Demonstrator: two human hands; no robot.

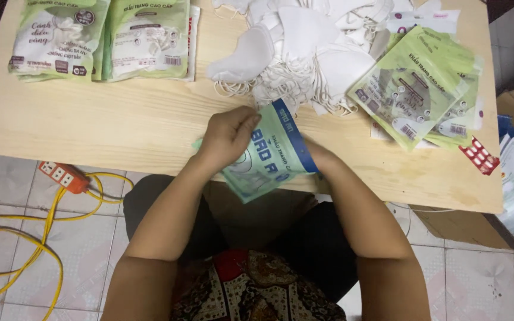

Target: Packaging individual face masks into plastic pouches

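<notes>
Grip: a green-and-blue printed pouch (272, 156) is pinched at its upper edge by the left hand (226, 135); the right hand (319, 157), largely hidden behind it, is closed on its blue side. The long axis is tilted over the wooden table's (138, 119) near edge. Contents cannot be told. Loose white face masks (304, 50) are heaped beyond, nearer the right hand; filled green packets (99, 38) lie far left.

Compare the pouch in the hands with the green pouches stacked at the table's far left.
The held pouch is teal with a blue top band; the stacked pouches are light green. The held one is tilted off the table between the left hand and right hand; the stacked ones lie flat. Both are printed plastic pouches.
</notes>
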